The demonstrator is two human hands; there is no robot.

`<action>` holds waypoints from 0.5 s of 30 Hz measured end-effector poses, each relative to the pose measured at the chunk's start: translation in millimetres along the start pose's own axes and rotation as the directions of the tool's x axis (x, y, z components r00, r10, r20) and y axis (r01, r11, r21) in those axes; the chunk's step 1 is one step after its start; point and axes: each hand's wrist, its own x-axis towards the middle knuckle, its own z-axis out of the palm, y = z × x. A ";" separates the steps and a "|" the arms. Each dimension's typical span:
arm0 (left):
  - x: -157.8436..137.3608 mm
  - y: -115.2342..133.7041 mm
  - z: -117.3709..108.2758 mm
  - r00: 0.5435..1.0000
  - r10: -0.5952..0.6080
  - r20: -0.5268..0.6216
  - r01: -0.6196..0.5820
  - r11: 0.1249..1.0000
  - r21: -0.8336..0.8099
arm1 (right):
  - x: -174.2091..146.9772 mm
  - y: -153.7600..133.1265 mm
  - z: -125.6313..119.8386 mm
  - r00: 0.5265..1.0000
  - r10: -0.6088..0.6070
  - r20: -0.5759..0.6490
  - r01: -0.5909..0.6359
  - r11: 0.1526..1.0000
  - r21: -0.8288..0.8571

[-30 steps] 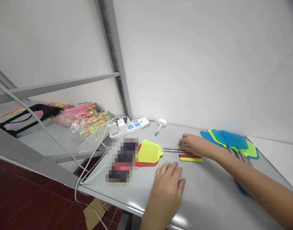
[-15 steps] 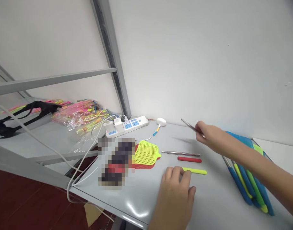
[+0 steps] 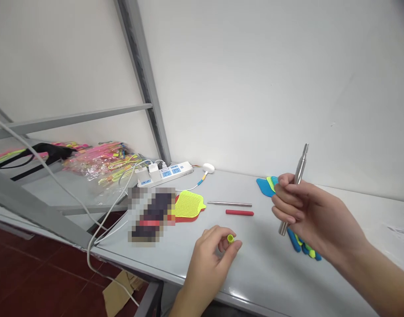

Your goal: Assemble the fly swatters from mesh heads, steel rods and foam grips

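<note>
My left hand [image 3: 210, 257] is closed around a yellow handle sleeve [image 3: 231, 238], whose hollow end faces me; its remaining length is hidden. In my right hand [image 3: 307, 207] a silver metal telescopic rod [image 3: 301, 169] stands nearly upright, narrow end on top, gripped between thumb and fingers. Beyond the left hand, a second metal rod [image 3: 230, 204] lies on the table above a red handle sleeve [image 3: 239, 212]. A yellow perforated fly swatter head [image 3: 190, 204] rests on a red one [image 3: 188, 219]. Blue and yellow swatters [image 3: 265, 186] lie partly hidden behind my right hand.
A white power strip [image 3: 168, 172] with plugs and a white oval device [image 3: 208, 167] sit near the wall. White cables hang over the table's left edge. On the left, a grey shelf frame [image 3: 142, 66] stands beside bagged colourful items [image 3: 99, 163]. A pixelated patch covers something dark.
My left hand has picked up the yellow sleeve from the table and turned its open end upward. My right hand has come nearer, with the metal rod now almost upright.
</note>
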 end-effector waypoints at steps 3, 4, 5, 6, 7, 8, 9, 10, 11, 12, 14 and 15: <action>-2.0 5.8 -1.4 0.989 0.074 -0.128 -0.083 0.995 -0.063 | -4.4 14.2 17.7 1.000 -0.004 0.029 0.000 0.990 0.139; -2.2 6.0 -0.5 0.986 0.095 -0.139 -0.103 0.993 -0.055 | -4.1 20.2 24.0 0.999 -0.014 0.046 0.007 0.987 0.159; -2.3 5.3 1.1 0.986 0.104 -0.132 -0.110 0.993 -0.045 | -2.9 26.8 30.1 0.998 -0.031 0.063 0.020 0.985 0.172; -2.2 3.6 3.2 0.989 0.095 -0.113 -0.099 0.994 -0.038 | -0.9 33.7 35.4 0.995 -0.051 0.081 0.036 0.983 0.179; -2.1 1.2 5.6 0.993 0.072 -0.090 -0.076 0.996 -0.036 | 1.6 40.7 39.8 0.993 -0.074 0.097 0.055 0.982 0.180; -1.9 -1.7 8.1 0.997 0.044 -0.068 -0.046 0.998 -0.037 | 4.7 47.5 43.1 0.989 -0.096 0.111 0.075 0.981 0.176; -1.8 -4.9 10.4 0.999 0.017 -0.047 -0.018 0.999 -0.037 | 8.1 54.1 45.1 0.986 -0.115 0.121 0.094 0.981 0.168; -1.6 -7.9 12.4 1.000 0.001 -0.030 -0.002 0.999 -0.038 | 11.6 60.2 46.2 0.984 -0.129 0.125 0.109 0.982 0.157; -1.4 -10.6 13.9 1.000 -0.001 -0.014 0.000 0.999 -0.039 | 15.0 65.6 46.3 0.983 -0.136 0.125 0.118 0.983 0.142; -1.1 -12.8 14.8 1.000 0.007 0.002 -0.007 0.999 -0.040 | 18.2 70.3 46.0 0.982 -0.140 0.125 0.125 0.984 0.126; -0.6 -15.2 15.0 0.999 0.018 0.038 -0.016 0.999 -0.049 | 23.0 77.0 44.8 0.983 -0.138 0.120 0.127 0.988 0.091; -0.4 -15.6 14.5 0.999 0.010 0.053 -0.007 0.999 -0.053 | 24.4 79.1 44.4 0.984 -0.134 0.117 0.126 0.989 0.072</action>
